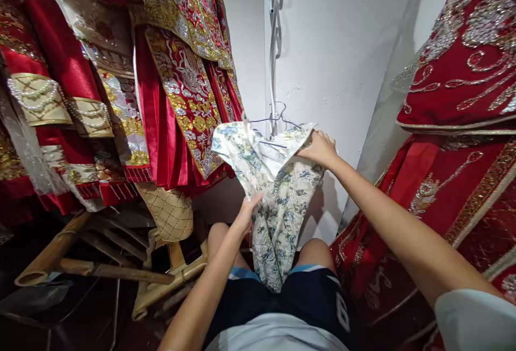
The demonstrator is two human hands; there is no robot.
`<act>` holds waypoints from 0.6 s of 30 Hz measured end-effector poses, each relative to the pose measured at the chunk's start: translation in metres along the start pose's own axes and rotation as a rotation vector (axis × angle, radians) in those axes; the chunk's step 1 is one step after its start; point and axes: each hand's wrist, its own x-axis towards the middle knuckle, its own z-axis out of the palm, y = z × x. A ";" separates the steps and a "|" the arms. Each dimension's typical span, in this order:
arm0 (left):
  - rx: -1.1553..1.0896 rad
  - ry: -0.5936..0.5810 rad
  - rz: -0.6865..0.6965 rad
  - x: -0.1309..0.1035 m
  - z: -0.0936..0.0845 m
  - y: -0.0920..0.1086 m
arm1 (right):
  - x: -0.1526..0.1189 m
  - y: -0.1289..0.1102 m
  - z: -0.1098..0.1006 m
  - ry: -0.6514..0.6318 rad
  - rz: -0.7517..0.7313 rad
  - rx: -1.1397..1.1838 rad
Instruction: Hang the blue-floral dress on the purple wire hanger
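Note:
A floral dress [282,200] in white, blue and green hangs in front of me on a thin blue-purple hanger [262,120]. Its V-shaped neckline faces me, and its lower end falls between my knees. My right hand [320,149] is closed around the dress's right shoulder, with the fingers partly behind the cloth. Lower down, my left hand [248,212] pinches the left side of the dress near the waist. The hanger's hook rises close to a white vertical strip on the wall; whether it hangs from it I cannot tell.
Red garments [181,87] with gold and silver embroidery hang at the left. More red beaded garments [463,87] hang at the right. A bamboo frame [116,270] stands at the lower left. Behind the dress is a white wall [334,34] with a vertical strip [273,34].

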 end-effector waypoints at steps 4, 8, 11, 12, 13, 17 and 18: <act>0.084 0.024 0.001 -0.017 0.001 -0.008 | -0.017 -0.024 -0.007 -0.006 -0.216 0.022; 0.005 0.074 -0.031 -0.034 0.000 -0.021 | -0.053 -0.034 -0.011 -0.049 -0.276 0.505; -0.026 0.084 -0.077 -0.048 0.005 -0.037 | -0.098 -0.037 0.006 -0.259 -0.183 1.000; -0.033 0.087 -0.087 -0.052 0.007 -0.042 | -0.118 -0.038 0.019 -0.307 -0.114 1.107; -0.039 0.086 -0.089 -0.055 0.008 -0.047 | -0.138 -0.040 0.034 -0.254 0.000 1.184; -0.038 0.100 -0.039 -0.058 0.006 -0.056 | -0.202 -0.056 0.100 -0.217 0.358 1.325; -0.032 0.103 -0.024 -0.057 0.004 -0.055 | -0.209 -0.061 0.111 -0.258 0.377 1.354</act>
